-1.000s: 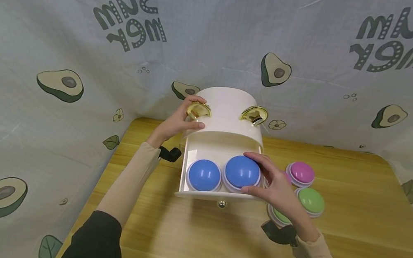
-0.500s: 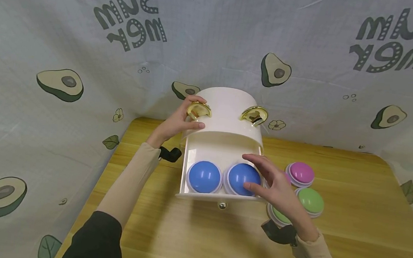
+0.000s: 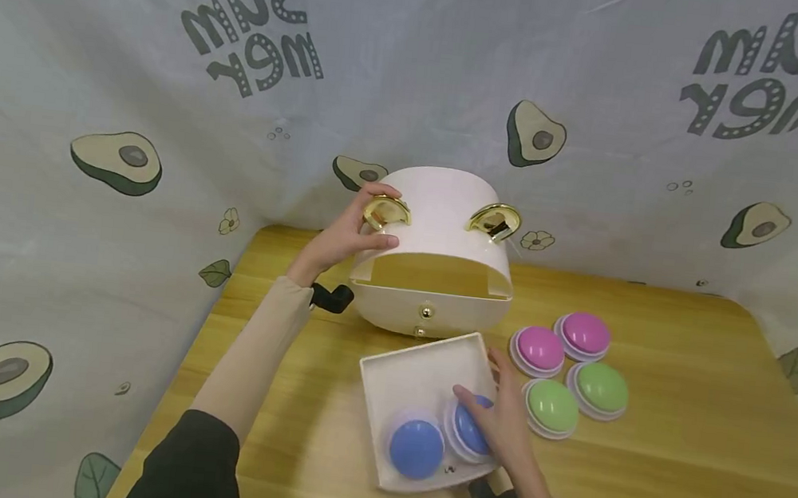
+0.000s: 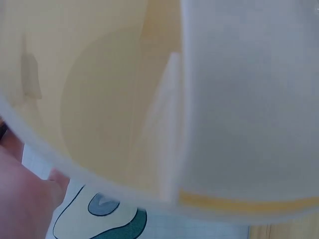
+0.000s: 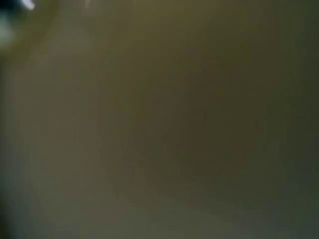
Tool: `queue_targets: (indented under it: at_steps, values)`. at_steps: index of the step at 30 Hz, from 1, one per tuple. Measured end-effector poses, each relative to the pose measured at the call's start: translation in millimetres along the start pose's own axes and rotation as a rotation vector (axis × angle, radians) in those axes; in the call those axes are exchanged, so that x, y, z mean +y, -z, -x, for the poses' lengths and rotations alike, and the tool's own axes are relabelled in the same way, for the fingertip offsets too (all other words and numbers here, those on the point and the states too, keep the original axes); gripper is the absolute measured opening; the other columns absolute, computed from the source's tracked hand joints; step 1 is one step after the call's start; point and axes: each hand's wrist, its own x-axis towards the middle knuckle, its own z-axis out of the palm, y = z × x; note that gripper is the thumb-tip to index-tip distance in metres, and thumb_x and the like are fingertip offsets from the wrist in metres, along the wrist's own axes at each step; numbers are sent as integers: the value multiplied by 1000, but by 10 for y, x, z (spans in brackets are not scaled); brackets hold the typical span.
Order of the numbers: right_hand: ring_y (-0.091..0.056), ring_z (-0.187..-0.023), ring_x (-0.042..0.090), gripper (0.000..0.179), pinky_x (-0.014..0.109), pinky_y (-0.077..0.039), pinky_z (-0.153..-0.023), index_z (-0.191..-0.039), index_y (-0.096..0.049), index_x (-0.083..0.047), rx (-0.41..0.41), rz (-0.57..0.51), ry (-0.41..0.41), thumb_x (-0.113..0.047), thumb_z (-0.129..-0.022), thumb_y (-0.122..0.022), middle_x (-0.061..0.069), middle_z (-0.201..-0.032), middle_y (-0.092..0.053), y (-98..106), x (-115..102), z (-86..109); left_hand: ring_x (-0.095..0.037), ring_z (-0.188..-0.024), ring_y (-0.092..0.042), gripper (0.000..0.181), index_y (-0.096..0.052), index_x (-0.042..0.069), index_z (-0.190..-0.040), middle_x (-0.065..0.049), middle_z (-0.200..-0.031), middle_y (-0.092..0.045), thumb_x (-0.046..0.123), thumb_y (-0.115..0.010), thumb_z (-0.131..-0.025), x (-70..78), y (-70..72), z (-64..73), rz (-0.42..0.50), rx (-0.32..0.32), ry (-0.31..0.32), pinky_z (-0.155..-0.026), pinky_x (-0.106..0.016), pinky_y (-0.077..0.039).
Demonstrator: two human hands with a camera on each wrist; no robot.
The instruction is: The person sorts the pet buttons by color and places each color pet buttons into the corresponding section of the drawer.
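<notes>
A white rounded storage case with gold ear shapes stands at the back of the table. My left hand grips its left side, fingers at the gold ear and thumb on the front. The upper slot is open; a lower drawer front with gold knobs sits below it. In front, my right hand holds the right wall of a white drawer, thumb inside. This drawer is apart from the case and turned askew. Two blue domed buttons lie in it, one partly behind my thumb. The right wrist view is blurred.
Two pink domed buttons and two green ones lie on the wooden table right of the case. A patterned sheet hangs behind the table and along its left.
The right hand has left the blue button and taken hold of the drawer. The drawer has come out of the case, moving toward me and turning. The left hand stays on the case.
</notes>
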Motion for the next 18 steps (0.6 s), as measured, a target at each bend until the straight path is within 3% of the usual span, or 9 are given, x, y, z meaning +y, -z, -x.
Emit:
queue_targets:
  at_steps: [3, 6, 11, 16, 18]
  values:
    - [-61, -98, 47, 53, 52, -50, -82, -135, -40, 9, 12, 0, 25, 5, -88, -62, 33, -120, -54, -168, 92, 61, -23, -111, -42, 58, -32, 7, -133, -11, -126, -38, -6, -63, -86, -5, 16, 30, 0, -2, 8, -98, -36, -33]
    - [-62, -95, 46, 45, 49, -51, -80, -130, -46, 11, 19, -7, 40, 13, -86, -58, 34, -113, -57, -176, 121, 59, -22, -111, -42, 58, -32, 7, -134, -10, -127, -37, -4, -64, -86, -16, 12, 13, 2, -8, 5, -98, -36, -33]
    - [-59, -102, 46, 42, 44, -48, -87, -127, -47, 15, -1, -101, 37, 14, -87, -58, 35, -115, -56, -94, 81, 23, -22, -112, -41, 58, -32, 8, -134, -10, -127, -37, -4, -63, -87, 10, 36, 14, -9, 5, 15, -99, -36, -31]
    - [-61, -100, 40, 39, 19, -47, -85, -125, -52, 13, 44, -173, 7, 11, -87, -61, 31, -111, -60, 0, 55, 55, -23, -113, -40, 57, -32, 7, -134, -9, -129, -36, -7, -61, -86, 24, 20, 24, 10, 16, 32, -100, -37, -30]
    - [-63, -100, 31, 38, 13, -45, -84, -125, -53, 12, 54, -204, -8, 8, -88, -61, 29, -111, -61, 44, 44, 92, -22, -114, -40, 58, -32, 7, -134, -9, -129, -35, -8, -61, -86, 22, 2, 23, 13, 15, 33, -101, -36, -29]
